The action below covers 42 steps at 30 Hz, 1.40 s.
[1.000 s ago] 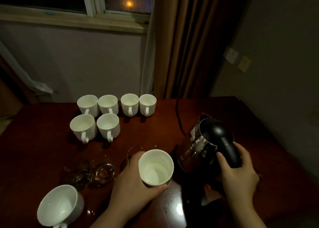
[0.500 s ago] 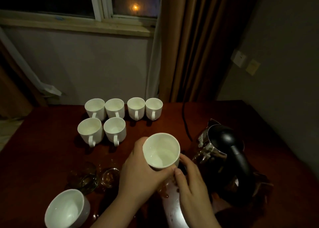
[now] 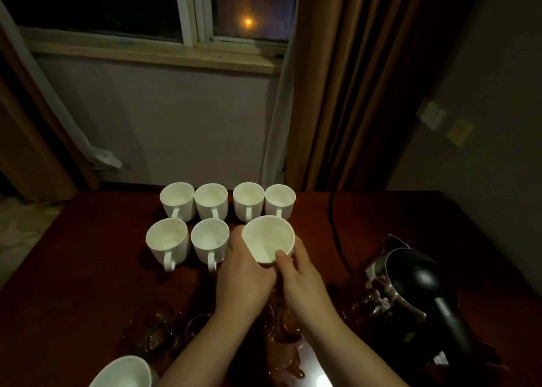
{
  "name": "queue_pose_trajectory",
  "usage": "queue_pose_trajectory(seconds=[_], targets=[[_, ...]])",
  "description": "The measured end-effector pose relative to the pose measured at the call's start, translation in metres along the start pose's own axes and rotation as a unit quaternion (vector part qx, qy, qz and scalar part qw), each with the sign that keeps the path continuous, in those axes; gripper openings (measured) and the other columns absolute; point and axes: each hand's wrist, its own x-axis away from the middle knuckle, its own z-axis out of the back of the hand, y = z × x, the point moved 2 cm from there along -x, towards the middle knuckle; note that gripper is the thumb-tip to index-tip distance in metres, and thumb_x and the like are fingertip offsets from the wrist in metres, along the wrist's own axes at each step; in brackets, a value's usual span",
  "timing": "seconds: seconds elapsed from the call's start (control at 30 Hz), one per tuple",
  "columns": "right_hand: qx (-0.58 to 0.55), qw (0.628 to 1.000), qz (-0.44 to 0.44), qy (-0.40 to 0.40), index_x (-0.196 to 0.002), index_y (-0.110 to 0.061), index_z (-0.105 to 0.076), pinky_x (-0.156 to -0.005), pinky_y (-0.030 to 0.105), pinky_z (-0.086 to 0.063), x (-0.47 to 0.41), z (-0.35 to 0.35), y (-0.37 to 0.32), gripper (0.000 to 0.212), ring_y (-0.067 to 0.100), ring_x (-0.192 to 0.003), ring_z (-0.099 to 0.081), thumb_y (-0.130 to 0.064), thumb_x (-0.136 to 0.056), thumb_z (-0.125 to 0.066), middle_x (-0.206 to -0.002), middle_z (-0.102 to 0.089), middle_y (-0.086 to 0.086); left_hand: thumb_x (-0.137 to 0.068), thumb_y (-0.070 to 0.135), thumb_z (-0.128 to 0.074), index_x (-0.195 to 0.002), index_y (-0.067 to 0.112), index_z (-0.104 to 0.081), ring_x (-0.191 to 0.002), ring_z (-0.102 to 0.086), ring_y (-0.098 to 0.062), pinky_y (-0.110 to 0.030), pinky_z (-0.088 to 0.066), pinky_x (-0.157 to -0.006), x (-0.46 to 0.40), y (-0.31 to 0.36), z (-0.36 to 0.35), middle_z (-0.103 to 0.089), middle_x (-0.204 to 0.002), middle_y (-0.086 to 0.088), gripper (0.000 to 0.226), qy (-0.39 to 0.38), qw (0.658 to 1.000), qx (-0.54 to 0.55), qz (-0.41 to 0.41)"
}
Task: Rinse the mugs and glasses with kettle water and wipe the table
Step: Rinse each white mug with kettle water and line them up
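Both hands cup mug (image 3: 268,238) at frame centre: left hand (image 3: 245,278) wraps its side, right hand (image 3: 305,281) thumb hooks rim, probably steadying for swirl. Kettle (image 3: 416,293) parked lower right.

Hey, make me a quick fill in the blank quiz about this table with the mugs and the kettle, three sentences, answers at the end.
1. The left hand and right hand together hold one white ____.
2. The back row has ____ mugs.
3. The kettle stands on the ____ side of the table.

Answers: mug; four; right
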Motion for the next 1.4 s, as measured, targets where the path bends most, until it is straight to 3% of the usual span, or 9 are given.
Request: queue_pose_trajectory(seconds=[0.1, 0.2, 0.33, 0.5, 0.77, 1.0, 1.1, 1.23, 1.4], targets=[[0.012, 1.0, 0.019, -0.011, -0.117, -0.045, -0.036, -0.098, 0.037, -0.045, -0.026, -0.003, -0.005, 0.031, 0.012, -0.111, -0.051, -0.023, -0.096, -0.039, -0.121, -0.053, -0.009, -0.072, 0.024, -0.075, -0.128, 0.017, -0.038, -0.101, -0.05, -0.008, -0.004, -0.034, -0.061, -0.021, -0.008, -0.004, -0.053, -0.12, 0.004, 0.068, 0.003, 1.0, 0.018, 0.0], [0.022, 1.0, 0.008, -0.011, -0.122, -0.035, -0.044, -0.095, 0.04, -0.045, -0.053, -0.009, 0.0, 0.031, 0.017, -0.108, -0.054, -0.019, -0.095, -0.039, -0.121, -0.057, -0.001, -0.073, 0.022, -0.074, -0.127, 0.015, -0.039, -0.1, -0.051, -0.008, -0.002, -0.036, -0.059, -0.041, -0.016, -0.01, -0.052, -0.116, 0.004, 0.065, 0.012, 0.999, 0.023, 0.02], [0.036, 0.999, -0.029, -0.021, -0.131, -0.027, -0.043, -0.095, 0.04, -0.045, -0.084, -0.018, 0.017, 0.039, 0.021, -0.11, -0.053, -0.017, -0.094, -0.037, -0.126, -0.056, 0.003, -0.076, 0.022, -0.072, -0.131, 0.011, -0.036, -0.113, -0.052, -0.022, -0.019, -0.035, -0.073, -0.059, -0.027, -0.021, -0.052, -0.125, -0.004, 0.067, 0.012, 0.998, -0.001, 0.065], [0.074, 0.995, -0.051, -0.043, -0.132, -0.021, -0.045, -0.09, 0.029, -0.043, -0.107, -0.027, 0.037, 0.042, 0.019, -0.111, -0.051, -0.01, -0.094, -0.034, -0.13, -0.054, 0.005, -0.076, 0.024, -0.073, -0.13, 0.007, -0.036, -0.112, -0.053, -0.025, -0.02, -0.039, -0.072, -0.066, -0.048, -0.035, -0.054, -0.124, -0.009, 0.067, 0.021, 0.992, 0.003, 0.125], [0.174, 0.98, -0.064, -0.067, -0.128, -0.013, -0.049, -0.084, 0.023, -0.037, -0.137, -0.033, 0.061, 0.038, 0.025, -0.117, -0.051, -0.008, -0.092, -0.038, -0.128, -0.056, 0.01, -0.073, 0.015, -0.074, -0.128, 0.007, -0.036, -0.109, -0.057, -0.029, -0.045, -0.051, -0.089, -0.074, -0.078, -0.06, -0.055, -0.122, -0.011, 0.067, 0.023, 0.975, 0.073, 0.208], [0.181, 0.979, -0.072, -0.061, -0.126, -0.014, -0.052, -0.092, 0.029, -0.041, -0.153, -0.034, 0.066, 0.038, 0.026, -0.118, -0.051, -0.006, -0.092, -0.037, -0.129, -0.056, 0.011, -0.074, 0.005, -0.072, -0.132, 0.004, -0.036, -0.117, -0.05, -0.029, -0.036, -0.046, -0.093, -0.079, -0.08, -0.065, -0.049, -0.128, -0.013, 0.069, 0.028, 0.974, 0.086, 0.206], [0.178, 0.979, -0.071, -0.072, -0.126, -0.018, -0.052, -0.087, 0.025, -0.04, -0.157, -0.037, 0.067, 0.038, 0.025, -0.117, -0.052, -0.009, -0.092, -0.037, -0.129, -0.056, 0.008, -0.076, 0.005, -0.069, -0.134, 0.001, -0.034, -0.119, -0.049, -0.031, -0.035, -0.043, -0.094, -0.08, -0.08, -0.064, -0.047, -0.131, -0.016, 0.068, 0.029, 0.973, 0.077, 0.217], [0.168, 0.981, -0.067, -0.077, -0.128, -0.023, -0.05, -0.091, 0.031, -0.043, -0.158, -0.038, 0.066, 0.041, 0.025, -0.116, -0.053, -0.009, -0.091, -0.038, -0.129, -0.057, 0.007, -0.079, 0.01, -0.067, -0.136, 0.006, -0.034, -0.118, -0.051, -0.027, -0.028, -0.044, -0.085, -0.079, -0.078, -0.063, -0.048, -0.131, -0.011, 0.066, 0.015, 0.975, 0.077, 0.21], [0.196, 0.976, -0.068, -0.066, -0.129, -0.012, -0.044, -0.084, 0.027, -0.039, -0.145, -0.035, 0.066, 0.037, 0.028, -0.116, -0.051, -0.012, -0.091, -0.043, -0.129, -0.054, 0.012, -0.077, 0.007, -0.067, -0.138, 0.009, -0.032, -0.122, -0.047, -0.021, -0.027, -0.04, -0.093, -0.068, -0.072, -0.053, -0.045, -0.135, -0.006, 0.07, -0.017, 0.981, 0.066, 0.182]])
